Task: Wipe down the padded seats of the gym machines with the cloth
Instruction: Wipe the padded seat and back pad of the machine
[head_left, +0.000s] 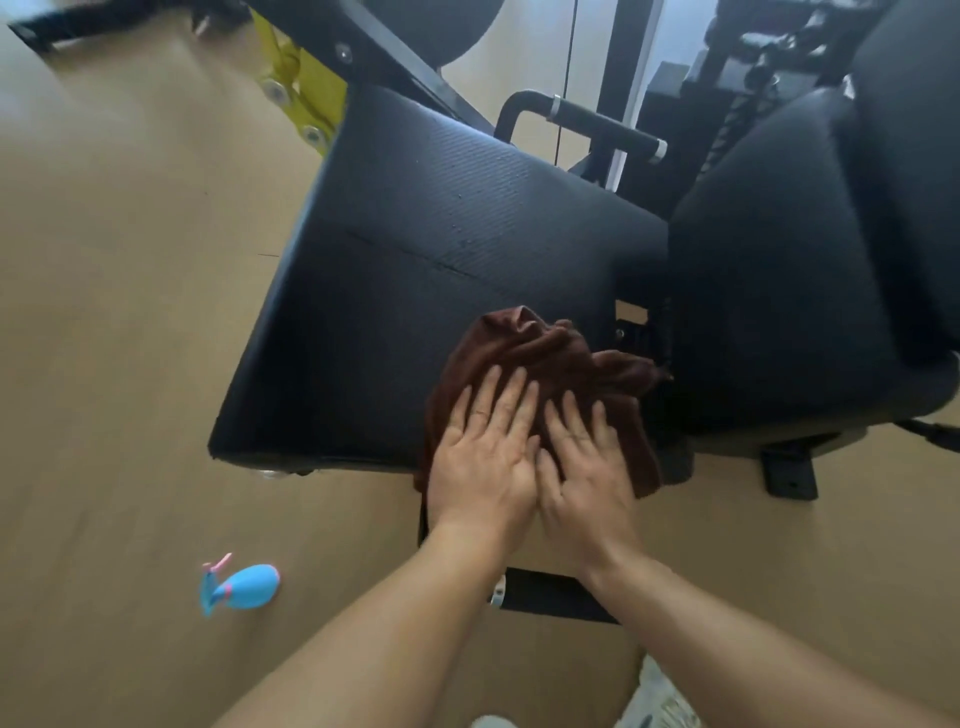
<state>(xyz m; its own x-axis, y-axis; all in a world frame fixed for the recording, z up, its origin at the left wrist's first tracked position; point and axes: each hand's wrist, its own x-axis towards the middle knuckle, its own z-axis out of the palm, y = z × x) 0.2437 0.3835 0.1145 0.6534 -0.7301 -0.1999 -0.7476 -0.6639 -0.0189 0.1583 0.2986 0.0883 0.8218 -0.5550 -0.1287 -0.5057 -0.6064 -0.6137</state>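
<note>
A brown cloth (550, 353) lies bunched on the near right corner of a black padded seat (415, 249) with a ribbed surface. My left hand (485, 452) and my right hand (582, 462) press flat on the cloth side by side, fingers spread and pointing away from me. The cloth's near edge hangs over the seat's front edge beneath my palms. A second black padded seat (779, 270) stands to the right, close to the first.
A blue spray bottle (241, 587) lies on its side on the tan floor (130, 312) at lower left. A yellow bracket (304, 88) and a black handle bar (602, 122) sit behind the seat. Black frame feet (789, 470) rest on the floor at right.
</note>
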